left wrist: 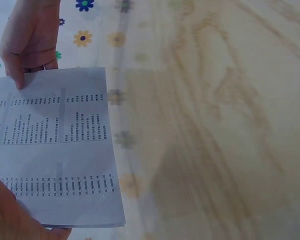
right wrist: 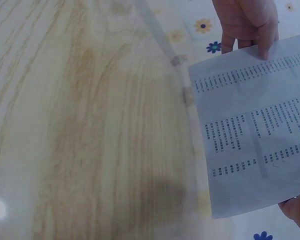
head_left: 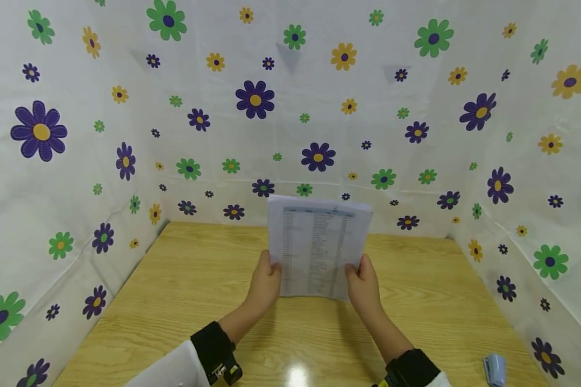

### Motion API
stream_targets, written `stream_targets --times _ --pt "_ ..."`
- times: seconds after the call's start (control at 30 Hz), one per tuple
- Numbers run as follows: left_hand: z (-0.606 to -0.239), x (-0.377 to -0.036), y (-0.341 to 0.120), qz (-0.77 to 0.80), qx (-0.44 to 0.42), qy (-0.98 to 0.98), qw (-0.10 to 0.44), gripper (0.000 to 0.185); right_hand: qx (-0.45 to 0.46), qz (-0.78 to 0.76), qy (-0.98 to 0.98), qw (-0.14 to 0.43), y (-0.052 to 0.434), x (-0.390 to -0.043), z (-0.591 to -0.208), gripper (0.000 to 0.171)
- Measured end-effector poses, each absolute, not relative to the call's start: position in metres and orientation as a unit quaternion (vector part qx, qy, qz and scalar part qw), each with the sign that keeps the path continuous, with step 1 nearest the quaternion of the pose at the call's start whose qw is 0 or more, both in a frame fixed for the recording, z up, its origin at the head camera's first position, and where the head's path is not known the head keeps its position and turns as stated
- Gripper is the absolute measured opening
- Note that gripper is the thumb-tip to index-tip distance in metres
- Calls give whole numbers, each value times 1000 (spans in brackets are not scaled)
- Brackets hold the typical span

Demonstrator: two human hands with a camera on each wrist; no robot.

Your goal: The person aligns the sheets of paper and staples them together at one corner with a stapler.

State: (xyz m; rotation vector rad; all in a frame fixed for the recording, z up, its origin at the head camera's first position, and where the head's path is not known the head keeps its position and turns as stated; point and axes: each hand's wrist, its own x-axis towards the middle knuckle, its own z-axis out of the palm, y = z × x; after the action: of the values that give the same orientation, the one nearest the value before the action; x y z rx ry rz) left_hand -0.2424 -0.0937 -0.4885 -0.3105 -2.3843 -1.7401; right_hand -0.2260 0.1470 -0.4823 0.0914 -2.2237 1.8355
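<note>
A stack of printed paper sheets (head_left: pixel 314 247) is held up above the table, its face showing a table of text under a blue header row. My left hand (head_left: pixel 263 285) grips the left edge, thumb on the front. On the opposite edge, my right hand (head_left: pixel 365 287) holds on in the same way, its thumb also across the front. Both wrist views show the printed sheets (left wrist: pixel 65 155) pinched between the two hands. Most fingers are hidden behind the paper in the head view.
A light blue stapler (head_left: pixel 495 370) lies on the wooden table (head_left: pixel 184 301) near the front right corner. White cloth walls (head_left: pixel 290 129) printed with flowers enclose the table at the back and both sides.
</note>
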Motion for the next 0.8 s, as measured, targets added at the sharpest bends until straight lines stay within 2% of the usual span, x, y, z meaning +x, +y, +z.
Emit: stream_targets --times 0.23,0.57,0.8 --pt "-473 -246 -94 -585 -113 -796 106 30 63 641 -751 146 148 -228 -472 31" --pt "-497 -244 -97 -574 -90 -812 54 28 15 615 -782 104 145 -227 -496 31" --pt "-492 -245 -97 -568 -90 -816 49 36 6 577 -808 122 148 -230 -491 30"
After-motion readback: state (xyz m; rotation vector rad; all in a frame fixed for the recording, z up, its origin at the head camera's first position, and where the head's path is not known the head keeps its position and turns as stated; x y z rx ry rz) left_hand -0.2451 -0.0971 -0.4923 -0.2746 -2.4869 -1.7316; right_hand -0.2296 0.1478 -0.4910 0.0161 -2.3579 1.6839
